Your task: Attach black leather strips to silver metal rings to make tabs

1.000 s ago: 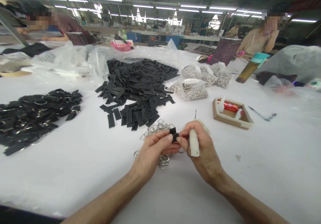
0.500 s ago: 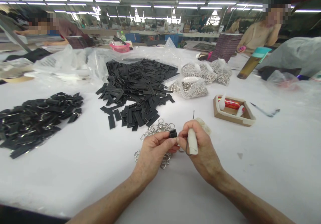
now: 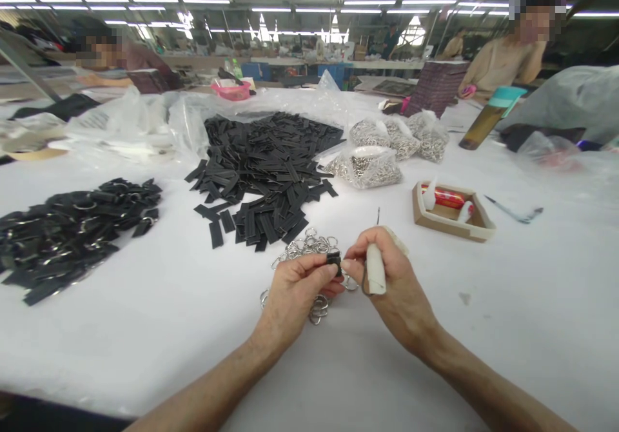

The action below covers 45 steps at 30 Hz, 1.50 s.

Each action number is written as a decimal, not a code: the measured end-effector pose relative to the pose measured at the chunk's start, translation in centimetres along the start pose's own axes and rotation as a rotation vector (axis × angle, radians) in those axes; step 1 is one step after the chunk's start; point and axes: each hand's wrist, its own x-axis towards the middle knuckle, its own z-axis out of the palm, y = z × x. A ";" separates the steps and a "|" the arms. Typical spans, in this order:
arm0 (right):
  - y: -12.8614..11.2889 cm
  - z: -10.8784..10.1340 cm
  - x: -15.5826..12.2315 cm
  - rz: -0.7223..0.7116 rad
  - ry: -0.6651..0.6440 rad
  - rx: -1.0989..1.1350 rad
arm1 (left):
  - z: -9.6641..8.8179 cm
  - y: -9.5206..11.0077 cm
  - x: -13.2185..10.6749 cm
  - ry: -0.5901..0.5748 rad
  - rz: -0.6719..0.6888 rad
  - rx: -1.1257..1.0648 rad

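Observation:
My left hand (image 3: 293, 290) pinches a small black strap piece (image 3: 334, 263), which looks folded, between thumb and fingers. My right hand (image 3: 387, 274) is closed around a tool with a white-wrapped handle (image 3: 375, 269); its thin dark tip (image 3: 378, 215) points up, and its exact kind is unclear. The right thumb and fingertips are close beside the strap piece; I cannot tell whether they touch it. Loose metal rings (image 3: 309, 245) lie on the table under and behind my hands. Beyond them spreads a big heap of flat black strap pieces (image 3: 271, 167).
At left lies a pile of black straps with rings (image 3: 82, 225). Clear bags of metal rings (image 3: 370, 169) sit behind at right. A small cardboard box (image 3: 452, 225) holds a red tube; a thin tool (image 3: 512, 209) and a tilted bottle (image 3: 488, 122) are farther right. Co-workers sit across.
My right hand, with the white-handled tool, has moved slightly right and away from the left fingers. The left thumb now covers more of the strap piece's front.

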 end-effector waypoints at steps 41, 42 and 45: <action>0.5 0.3 -0.5 -0.037 -0.036 -0.128 | -0.6 0.1 0.3 -0.240 -0.053 -0.011; 0.5 0.3 -0.5 -0.033 -0.036 -0.125 | -0.5 0.1 0.3 -0.238 -0.055 -0.017; 0.4 0.3 -0.6 -0.035 -0.035 -0.114 | -0.4 0.0 0.3 -0.211 -0.061 -0.033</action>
